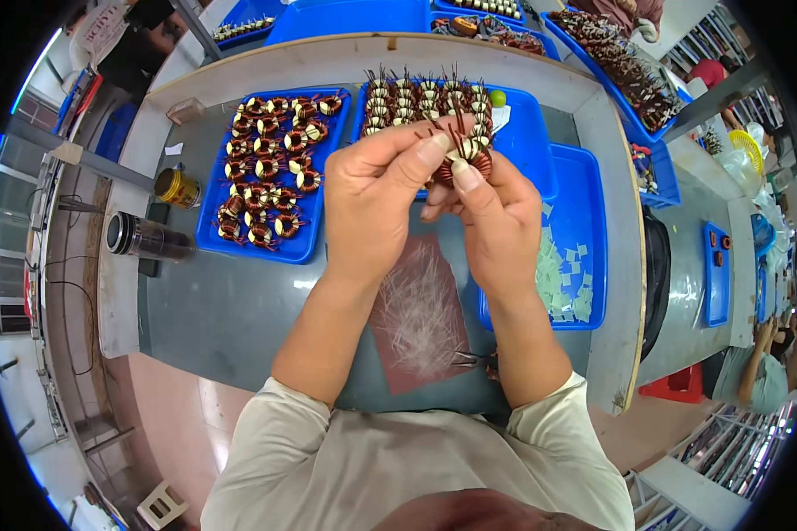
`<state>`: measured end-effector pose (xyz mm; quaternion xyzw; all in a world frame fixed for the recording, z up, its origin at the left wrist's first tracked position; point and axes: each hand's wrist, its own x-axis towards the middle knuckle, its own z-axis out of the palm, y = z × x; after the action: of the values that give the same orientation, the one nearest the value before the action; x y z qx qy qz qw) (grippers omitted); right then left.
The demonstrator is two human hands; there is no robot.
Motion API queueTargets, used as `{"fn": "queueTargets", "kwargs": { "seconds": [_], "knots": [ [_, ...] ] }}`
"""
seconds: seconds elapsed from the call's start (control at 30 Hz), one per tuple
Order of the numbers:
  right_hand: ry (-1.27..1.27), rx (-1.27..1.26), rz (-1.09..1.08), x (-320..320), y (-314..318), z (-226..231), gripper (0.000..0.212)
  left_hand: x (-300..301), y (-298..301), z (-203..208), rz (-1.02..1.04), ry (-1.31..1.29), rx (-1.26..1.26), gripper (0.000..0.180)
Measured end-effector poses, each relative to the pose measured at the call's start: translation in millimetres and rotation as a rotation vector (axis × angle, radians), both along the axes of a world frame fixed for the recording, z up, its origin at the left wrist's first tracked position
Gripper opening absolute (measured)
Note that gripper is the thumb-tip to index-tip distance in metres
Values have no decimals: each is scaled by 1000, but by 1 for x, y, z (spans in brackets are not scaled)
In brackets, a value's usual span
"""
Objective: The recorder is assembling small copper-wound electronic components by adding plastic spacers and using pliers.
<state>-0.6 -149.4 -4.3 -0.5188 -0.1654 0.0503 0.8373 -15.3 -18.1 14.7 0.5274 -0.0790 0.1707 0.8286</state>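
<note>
Above the workbench, both hands are raised around a toroidal coil (478, 161) wound in red-brown wire, with a cream insert and wire leads sticking up. My right hand (502, 217) grips the coil's body, thumb pressed on its near side. My left hand (372, 190) is pinched at the coil's upper left, thumb and fingers closed on a wire lead. Just behind them, similar coils with upright leads (407, 97) stand in rows in a blue tray (531, 146), partly hidden by my hands. More coils (266, 166) lie in a blue tray (303, 254) on the left.
A blue tray (597, 203) with pale green pieces (562, 279) lies right. Whitish strands (421, 310) cover a reddish sheet (400, 380); beside it are pliers (474, 359). A dark flask (146, 237) and yellow tin (177, 187) sit left. Wooden boards (615, 292) border the bench.
</note>
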Motion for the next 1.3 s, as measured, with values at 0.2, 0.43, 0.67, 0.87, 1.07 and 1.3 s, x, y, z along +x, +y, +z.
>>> {"fn": "queueTargets", "kwargs": {
  "seconds": [0.2, 0.43, 0.67, 0.87, 1.07, 1.3],
  "knots": [
    [52, 55, 143, 3, -2, -1, 23, 2, 9, 0, 15, 21, 42, 24],
    [90, 70, 169, 7, -5, -13, 26, 2, 4, -7, 31, 11, 85, 28],
    [109, 79, 101, 6, -10, -12, 28, 0, -13, -5, -81, 0, -59, 67],
    [18, -25, 187, 6, -16, -14, 27, 5, 2, -10, -254, 118, -69, 33],
    [-106, -189, 131, 4, -16, -9, 26, 6, 7, -13, -265, 103, -55, 23],
    [-98, -230, 156, 10, -16, -14, 24, 11, 21, -20, -396, 201, -88, 35]
  ]
}}
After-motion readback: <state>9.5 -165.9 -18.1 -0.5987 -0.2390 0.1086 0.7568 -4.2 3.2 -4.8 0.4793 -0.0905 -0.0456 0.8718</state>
